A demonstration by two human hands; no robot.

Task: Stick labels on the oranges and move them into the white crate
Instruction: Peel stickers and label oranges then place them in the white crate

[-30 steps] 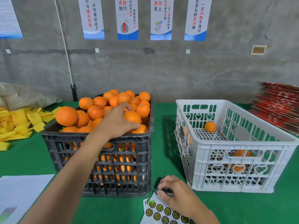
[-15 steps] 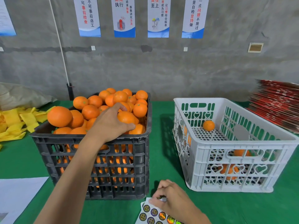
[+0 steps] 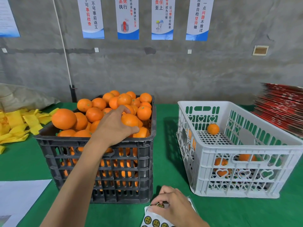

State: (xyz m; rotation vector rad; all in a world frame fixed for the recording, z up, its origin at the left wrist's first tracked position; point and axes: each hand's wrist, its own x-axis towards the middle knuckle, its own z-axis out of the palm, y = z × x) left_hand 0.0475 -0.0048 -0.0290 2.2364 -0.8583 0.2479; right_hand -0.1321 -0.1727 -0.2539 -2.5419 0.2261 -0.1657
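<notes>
Left hand [image 3: 113,126]: fingers curl around one orange [image 3: 130,120] on top of the pile in the black crate [image 3: 101,163]; probably to lift it.
Right hand [image 3: 172,205]: pinches a label [image 3: 160,205] at the sticker sheet [image 3: 154,222]; ready for sticking.
White crate [image 3: 237,161]: stands just beside; a few oranges inside.

There are two crates on the table: one black crate [image 3: 98,161] and one white crate [image 3: 242,177]. Two hands are visible. Four posters [image 3: 127,17] hang fully in view on the wall. Inside the white crate, at least three oranges [image 3: 213,129] are visible. The oranges in the black crate are too many to count.
</notes>
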